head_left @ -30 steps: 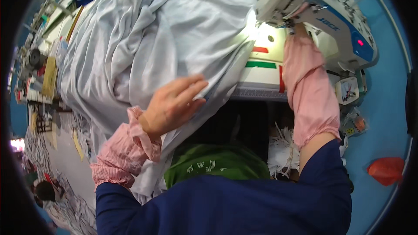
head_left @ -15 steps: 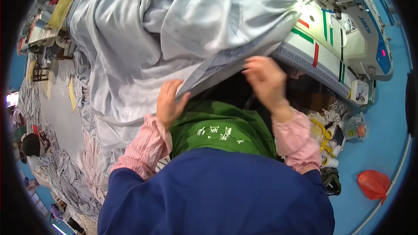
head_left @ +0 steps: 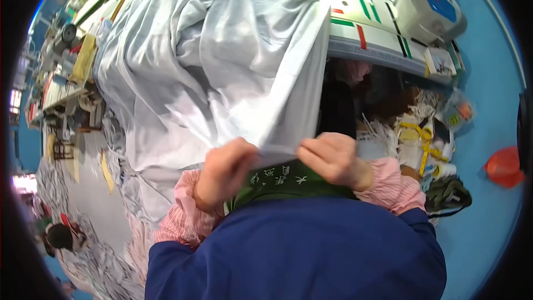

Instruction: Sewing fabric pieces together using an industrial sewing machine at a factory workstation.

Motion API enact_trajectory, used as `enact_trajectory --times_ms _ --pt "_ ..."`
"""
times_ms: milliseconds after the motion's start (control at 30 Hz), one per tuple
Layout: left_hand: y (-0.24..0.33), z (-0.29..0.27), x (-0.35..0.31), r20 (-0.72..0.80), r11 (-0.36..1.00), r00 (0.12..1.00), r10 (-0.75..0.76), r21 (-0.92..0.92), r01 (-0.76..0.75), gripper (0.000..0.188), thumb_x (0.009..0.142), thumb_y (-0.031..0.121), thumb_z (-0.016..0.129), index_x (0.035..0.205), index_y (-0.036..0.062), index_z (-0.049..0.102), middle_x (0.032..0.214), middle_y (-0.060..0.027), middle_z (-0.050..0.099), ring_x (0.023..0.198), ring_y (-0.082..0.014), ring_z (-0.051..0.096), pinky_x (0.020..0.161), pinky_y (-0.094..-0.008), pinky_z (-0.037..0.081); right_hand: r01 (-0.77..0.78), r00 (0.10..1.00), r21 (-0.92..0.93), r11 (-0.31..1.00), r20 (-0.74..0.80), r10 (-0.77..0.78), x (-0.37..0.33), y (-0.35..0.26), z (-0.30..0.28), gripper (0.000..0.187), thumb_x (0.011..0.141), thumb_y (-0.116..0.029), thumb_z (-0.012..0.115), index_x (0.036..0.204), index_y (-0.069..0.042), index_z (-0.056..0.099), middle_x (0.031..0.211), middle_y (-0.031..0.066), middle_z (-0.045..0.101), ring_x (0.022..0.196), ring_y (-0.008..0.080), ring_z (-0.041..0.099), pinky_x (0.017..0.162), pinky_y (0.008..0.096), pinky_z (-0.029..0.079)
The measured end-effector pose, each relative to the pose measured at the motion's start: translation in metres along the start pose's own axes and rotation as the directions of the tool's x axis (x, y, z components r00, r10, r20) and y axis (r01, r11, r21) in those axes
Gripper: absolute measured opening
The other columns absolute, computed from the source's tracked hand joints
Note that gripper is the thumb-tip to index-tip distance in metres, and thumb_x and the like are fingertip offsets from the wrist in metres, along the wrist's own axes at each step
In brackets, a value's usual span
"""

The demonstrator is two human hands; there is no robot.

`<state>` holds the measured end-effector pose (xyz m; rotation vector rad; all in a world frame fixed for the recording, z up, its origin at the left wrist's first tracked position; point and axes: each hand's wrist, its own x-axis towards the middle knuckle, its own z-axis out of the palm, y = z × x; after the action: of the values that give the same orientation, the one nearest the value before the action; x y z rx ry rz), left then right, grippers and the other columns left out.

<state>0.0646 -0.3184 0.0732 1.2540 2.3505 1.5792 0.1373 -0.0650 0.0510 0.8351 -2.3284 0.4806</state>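
Note:
A large pale grey-blue fabric (head_left: 222, 72) is spread in folds over the sewing table and hangs down to my lap. My left hand (head_left: 225, 169), somewhat blurred, is closed on the fabric's near edge. A short way to its right, my right hand (head_left: 331, 156) pinches the corner of the same edge. Between the two hands the edge is stretched fairly straight above my green apron (head_left: 277, 184). The fabric's right border runs up toward the lit needle area of a white and blue sewing machine (head_left: 419, 0), where folds hide the needle.
The white table top (head_left: 383, 39) carries coloured tape strips. A small white box (head_left: 440, 62) is fixed at its right corner. Below lie thread cones, a yellow tape measure (head_left: 425, 144) and a dark green bag (head_left: 447, 195). Fabric heaps (head_left: 100, 244) cover the left floor, near another person (head_left: 60, 238).
Both hands have come down closer to my body and closed on the fabric edge. The fabric's right border has swung toward me, uncovering the space under the table.

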Motion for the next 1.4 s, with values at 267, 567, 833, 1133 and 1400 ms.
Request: enact_trajectory --times_ms 267,567,833,1133,1400 --pt "0.051 0.067 0.052 0.483 0.959 0.841 0.243 0.012 -0.283 0.006 0.087 0.001 0.064 0.093 0.0007 0.062 0.076 -0.014 0.061 0.064 -0.0341 0.062 0.056 -0.04 0.049 -0.032 0.975 -0.102 0.994 -0.223 0.009 -0.04 -0.009 -0.052 0.017 0.068 -0.003 0.074 0.084 -0.001 0.07 0.097 0.0064 0.07 0.073 0.0165 0.061 0.056 0.0264 0.051" --pt "0.019 0.091 0.07 0.652 0.978 0.741 0.161 -0.005 -0.208 0.008 0.086 0.007 0.067 0.094 0.0045 0.064 0.077 -0.0114 0.063 0.069 -0.0334 0.064 0.063 -0.0411 0.051 -0.163 0.985 0.089 0.983 -0.038 0.166 -0.085 -0.001 -0.04 0.01 0.072 -0.003 0.073 0.082 -0.002 0.069 0.089 0.0069 0.07 0.072 0.0185 0.066 0.054 0.029 0.053" --pt "-0.113 0.118 0.258 0.323 0.699 0.867 0.38 0.514 -0.498 0.034 0.084 0.024 0.069 0.114 0.0092 0.066 0.127 -0.0063 0.061 0.123 -0.0259 0.052 0.1 -0.0424 0.038 -0.531 0.818 0.393 0.75 0.008 0.575 -0.12 0.012 0.009 0.014 0.072 0.0 0.076 0.085 -0.002 0.07 0.082 0.0091 0.071 0.068 0.0246 0.066 0.059 0.0326 0.053" --pt "-0.139 0.11 0.32 0.404 0.742 0.865 0.298 0.472 -0.476 0.036 0.088 0.022 0.066 0.121 0.0065 0.065 0.129 -0.0113 0.06 0.125 -0.0301 0.05 0.105 -0.0434 0.036 -0.56 0.771 0.471 0.681 -0.003 0.636 -0.107 0.054 0.018 0.018 0.071 0.001 0.078 0.087 -0.003 0.071 0.082 0.0092 0.07 0.068 0.0235 0.065 0.059 0.0318 0.053" --pt "-0.18 0.109 0.379 0.316 0.762 0.873 0.371 0.434 -0.481 0.03 0.084 0.02 0.07 0.107 -0.0011 0.069 0.115 -0.0151 0.067 0.114 -0.032 0.058 0.098 -0.0398 0.044 -0.551 0.738 0.453 0.701 -0.127 0.663 -0.092 0.082 0.025 0.023 0.069 0.002 0.079 0.09 -0.002 0.071 0.088 0.0095 0.071 0.072 0.0232 0.066 0.061 0.0307 0.055"
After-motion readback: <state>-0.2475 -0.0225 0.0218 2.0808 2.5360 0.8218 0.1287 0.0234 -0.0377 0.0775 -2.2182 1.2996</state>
